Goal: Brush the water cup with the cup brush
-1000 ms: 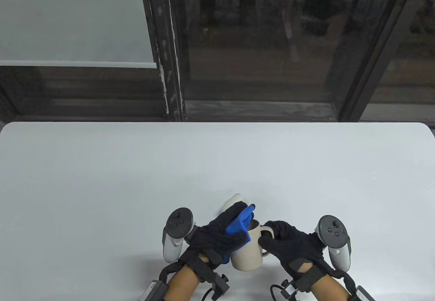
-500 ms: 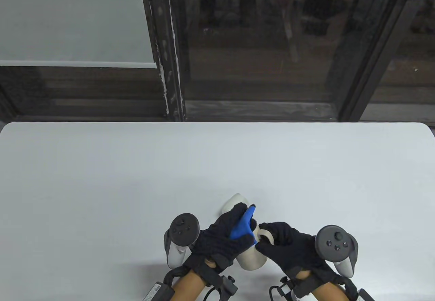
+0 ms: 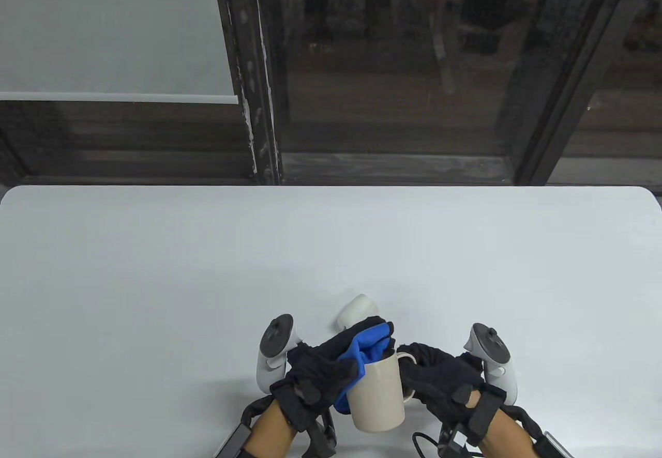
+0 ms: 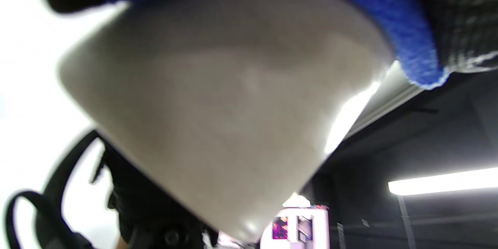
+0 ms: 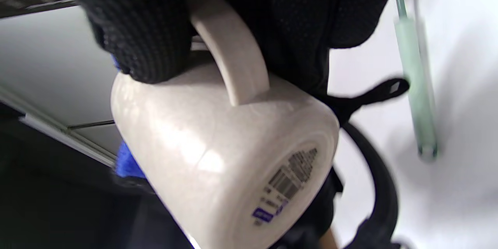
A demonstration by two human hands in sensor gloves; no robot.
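Cup now sits steeper than half a second ago: base swung toward the near edge and up, mouth pointing away and tilted toward the left hand. Both wrists have rolled too; the trackers that faced the camera before now show edge-on.

Right hand grips the handle. In the right wrist view the fingers wrap through the loop, with the barcoded base facing the camera. Cup looks clear of the table, carried only by that grip.

Left hand is closed on a blue cloth-like piece, pressed over the rim and down the cup's left wall. In the left wrist view the blue edge lies against the beige wall. What's going on inside the mouth is hidden.

Odd bit: the wiping is done with the blue thing, while a pale green rod lies on the table, seen only in the right wrist view. It could be the cup brush, but I can't confirm it. A white rounded object sits on the table just beyond the hands; can't identify it.

My read: mid-scrub, with the cup being re-angled to expose a new part of the rim or wall. Main risk is the steep tilt on a handle-only grip under sideways pressure from the left hand.
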